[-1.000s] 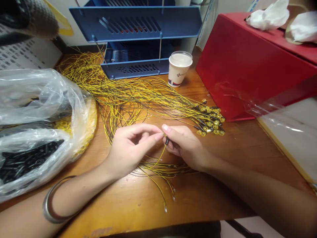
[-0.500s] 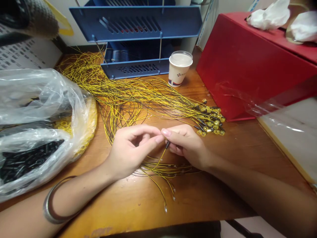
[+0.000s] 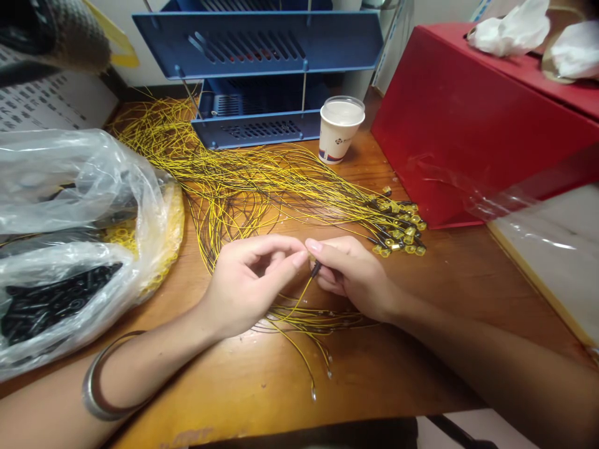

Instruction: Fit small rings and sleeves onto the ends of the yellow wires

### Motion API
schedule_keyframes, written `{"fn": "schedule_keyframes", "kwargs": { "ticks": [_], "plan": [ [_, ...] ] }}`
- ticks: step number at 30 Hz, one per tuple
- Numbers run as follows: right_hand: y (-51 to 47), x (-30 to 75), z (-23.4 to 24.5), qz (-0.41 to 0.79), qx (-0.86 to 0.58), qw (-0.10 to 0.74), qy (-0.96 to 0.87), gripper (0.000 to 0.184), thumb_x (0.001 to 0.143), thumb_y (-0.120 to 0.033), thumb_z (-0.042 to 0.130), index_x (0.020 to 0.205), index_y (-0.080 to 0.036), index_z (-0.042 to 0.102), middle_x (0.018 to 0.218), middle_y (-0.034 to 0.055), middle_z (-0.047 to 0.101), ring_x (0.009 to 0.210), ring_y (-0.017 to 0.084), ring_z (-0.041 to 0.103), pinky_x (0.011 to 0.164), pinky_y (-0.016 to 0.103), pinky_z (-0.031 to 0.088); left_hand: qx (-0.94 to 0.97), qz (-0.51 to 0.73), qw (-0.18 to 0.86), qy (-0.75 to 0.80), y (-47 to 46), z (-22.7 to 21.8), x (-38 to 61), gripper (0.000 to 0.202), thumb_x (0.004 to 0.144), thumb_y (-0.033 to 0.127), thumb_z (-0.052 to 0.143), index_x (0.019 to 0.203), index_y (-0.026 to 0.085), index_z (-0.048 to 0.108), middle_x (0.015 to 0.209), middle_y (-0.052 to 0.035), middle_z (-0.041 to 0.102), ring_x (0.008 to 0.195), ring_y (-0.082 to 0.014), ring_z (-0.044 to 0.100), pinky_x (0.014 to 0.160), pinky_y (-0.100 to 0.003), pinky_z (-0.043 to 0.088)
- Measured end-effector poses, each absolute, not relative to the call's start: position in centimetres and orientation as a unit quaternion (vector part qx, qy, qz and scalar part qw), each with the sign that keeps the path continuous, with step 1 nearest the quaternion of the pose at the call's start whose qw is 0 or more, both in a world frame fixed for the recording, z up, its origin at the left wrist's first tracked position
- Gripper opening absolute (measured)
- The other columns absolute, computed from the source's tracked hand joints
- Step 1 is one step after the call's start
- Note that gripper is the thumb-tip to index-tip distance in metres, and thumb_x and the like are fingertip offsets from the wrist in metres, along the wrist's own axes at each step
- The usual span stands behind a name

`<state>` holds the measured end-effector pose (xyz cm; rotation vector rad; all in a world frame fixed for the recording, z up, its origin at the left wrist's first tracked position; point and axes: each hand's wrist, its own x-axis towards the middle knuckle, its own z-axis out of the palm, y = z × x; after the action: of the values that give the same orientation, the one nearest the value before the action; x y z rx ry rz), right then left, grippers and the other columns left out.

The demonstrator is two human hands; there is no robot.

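Observation:
My left hand (image 3: 253,280) and my right hand (image 3: 353,268) meet at their fingertips above the table. A black sleeve (image 3: 316,269) on a yellow-and-black wire (image 3: 305,292) sticks out below my right thumb, held in that hand's fingers. Its upper end is mostly covered; a small yellowish bit shows there. My left thumb and forefinger are pinched at that same end, and what lies between them is hidden. Under my hands lies a bundle of loose wires (image 3: 322,323), several ending in small clear tips (image 3: 313,394).
Wires with yellow caps (image 3: 405,234) lie at the right, their long tails (image 3: 243,168) running back left. Plastic bags (image 3: 70,181) hold black sleeves (image 3: 56,299) and yellow caps (image 3: 122,238). Behind stand a blue rack (image 3: 262,47), a paper cup (image 3: 339,134) and a red box (image 3: 458,125).
My fingertips have shifted very slightly, and the black sleeve shows a little more below my right thumb. Everything else stays in place.

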<state>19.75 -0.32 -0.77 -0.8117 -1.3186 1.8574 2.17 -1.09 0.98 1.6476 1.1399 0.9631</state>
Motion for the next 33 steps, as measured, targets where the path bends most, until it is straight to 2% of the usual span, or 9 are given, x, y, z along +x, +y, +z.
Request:
{"fn": "schedule_keyframes", "kwargs": {
  "ticks": [4, 11, 24, 33],
  "plan": [
    [-0.34, 19.70, -0.70, 0.715, -0.313, 0.363, -0.508, 0.052, 0.097, -0.042, 0.048, 0.054, -0.017, 0.036, 0.049, -0.0071, 0.025, 0.043, 0.005, 0.020, 0.041, 0.022, 0.014, 0.677, 0.378, 0.428, 0.464, -0.99, 1.18, 2.18, 0.019, 0.087, 0.029, 0.063, 0.084, 0.014, 0.074, 0.062, -0.0015, 0.063, 0.055, -0.0104, 0.053, 0.052, -0.020, 0.041],
    [-0.40, 19.60, -0.84, 0.706, -0.335, 0.369, -0.504, 0.055, 0.097, -0.046, 0.049, 0.052, -0.017, 0.036, 0.047, -0.0075, 0.024, 0.041, 0.004, 0.019, 0.041, 0.023, 0.014, 0.667, 0.398, 0.427, 0.462, -0.87, 1.04, 2.37, 0.016, 0.085, 0.026, 0.065, 0.084, 0.014, 0.074, 0.056, 0.0015, 0.056, 0.050, -0.0080, 0.046, 0.048, -0.019, 0.037],
    [-0.40, 19.61, -0.63, 0.702, -0.326, 0.364, -0.518, 0.053, 0.098, -0.046, 0.046, 0.055, -0.018, 0.035, 0.046, -0.0081, 0.026, 0.041, 0.004, 0.019, 0.042, 0.023, 0.015, 0.673, 0.388, 0.434, 0.457, -1.05, 0.87, 2.21, 0.018, 0.089, 0.029, 0.063, 0.090, 0.014, 0.073, 0.063, -0.0007, 0.063, 0.054, -0.0095, 0.053, 0.051, -0.020, 0.041],
    [-0.38, 19.62, -0.71, 0.701, -0.338, 0.356, -0.518, 0.054, 0.097, -0.048, 0.047, 0.053, -0.018, 0.035, 0.046, -0.0081, 0.024, 0.041, 0.004, 0.018, 0.041, 0.023, 0.015, 0.681, 0.393, 0.411, 0.461, -0.87, 1.06, 2.33, 0.017, 0.086, 0.027, 0.063, 0.085, 0.014, 0.075, 0.063, -0.0018, 0.067, 0.055, -0.0104, 0.055, 0.050, -0.020, 0.041]
  ]
}}
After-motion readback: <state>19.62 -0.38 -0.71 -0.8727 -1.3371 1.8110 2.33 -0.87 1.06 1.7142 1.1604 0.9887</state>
